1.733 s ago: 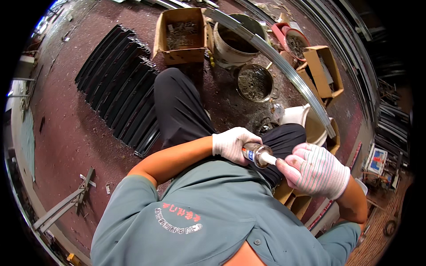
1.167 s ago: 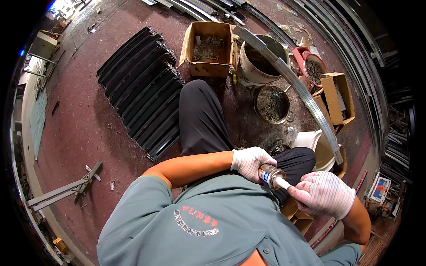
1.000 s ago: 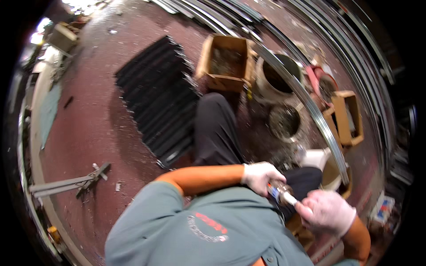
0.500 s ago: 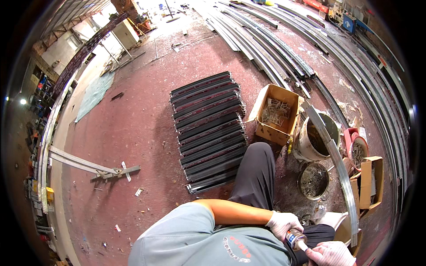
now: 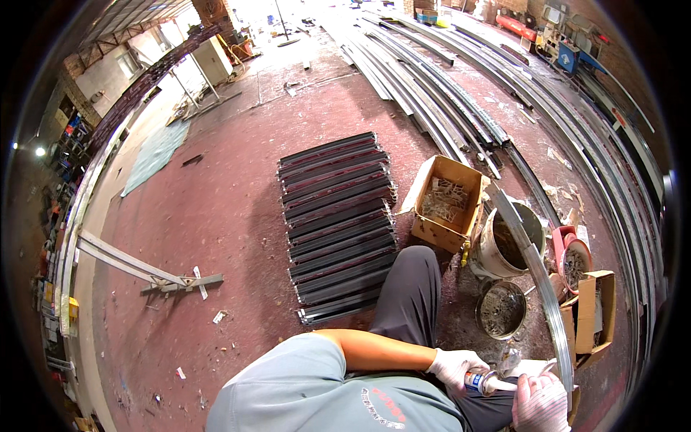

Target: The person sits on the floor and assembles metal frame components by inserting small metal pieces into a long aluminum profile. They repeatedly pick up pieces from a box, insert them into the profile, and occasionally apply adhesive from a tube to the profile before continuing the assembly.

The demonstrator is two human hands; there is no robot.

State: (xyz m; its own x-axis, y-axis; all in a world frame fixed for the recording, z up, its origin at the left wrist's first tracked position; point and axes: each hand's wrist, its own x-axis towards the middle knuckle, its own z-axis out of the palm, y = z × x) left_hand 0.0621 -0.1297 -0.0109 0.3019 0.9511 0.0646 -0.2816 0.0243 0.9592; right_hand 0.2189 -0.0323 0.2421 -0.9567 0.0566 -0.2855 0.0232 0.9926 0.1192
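In a white knitted glove, my left hand (image 5: 456, 369) is wrapped round a small sealant cartridge (image 5: 476, 382) with a printed label. Its white nozzle (image 5: 504, 386) points right, toward my other hand. My right hand (image 5: 540, 405), gloved too, is closed with its curled fingers at the nozzle's tip. Whatever sits between those fingers is too small to make out. Both hands are low in front of my body, over my dark trouser leg. Ahead on the red floor lies a row of black bars (image 5: 342, 230) with clips at their ends.
An open cardboard box (image 5: 439, 232) of clips stands beyond my knee. Beside it are a dirty white bucket (image 5: 497, 248), a round metal pan (image 5: 502, 311) and a pink container (image 5: 574, 261). A long metal strip (image 5: 536, 281) slants past them. Metal profiles (image 5: 432, 93) lie at the far right.
My right hand has shifted right and its fingers have turned upward. The cartridge has swung from pointing down-right to nearly level. The whole view has tilted slightly.
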